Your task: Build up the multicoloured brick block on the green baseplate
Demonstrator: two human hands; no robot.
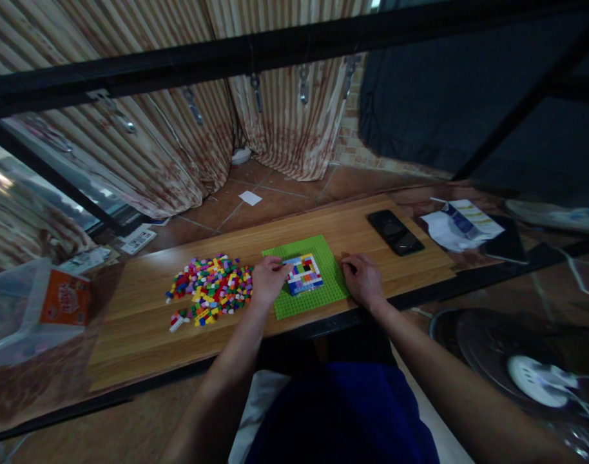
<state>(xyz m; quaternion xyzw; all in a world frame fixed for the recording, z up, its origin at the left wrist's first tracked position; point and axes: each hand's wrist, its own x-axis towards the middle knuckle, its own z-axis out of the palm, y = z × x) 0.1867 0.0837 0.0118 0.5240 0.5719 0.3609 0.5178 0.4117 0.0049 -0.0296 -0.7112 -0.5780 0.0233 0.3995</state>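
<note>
A green studded baseplate [334, 277] lies on the wooden board. On it sits a low, roughly square build of toy bricks [304, 276], with white, blue, orange, red and yellow parts. My left hand [269, 280] reaches over the plate's left side, fingertips pinched together at the build's left edge. Anything between those fingertips is too small to make out. Beside the plate's right edge rests my right hand [365, 280], its fingers curled in; whatever they may hold is hidden. Left of my left hand spreads a pile of loose, many-coloured toy bricks [212, 287].
A black phone [395, 232] lies on the wooden board [135, 316], to the right. Beyond it are crumpled paper and a small carton [461, 221]. At far left stands a clear plastic box [21, 309] with an orange label. A white power strip [536, 380] is at lower right.
</note>
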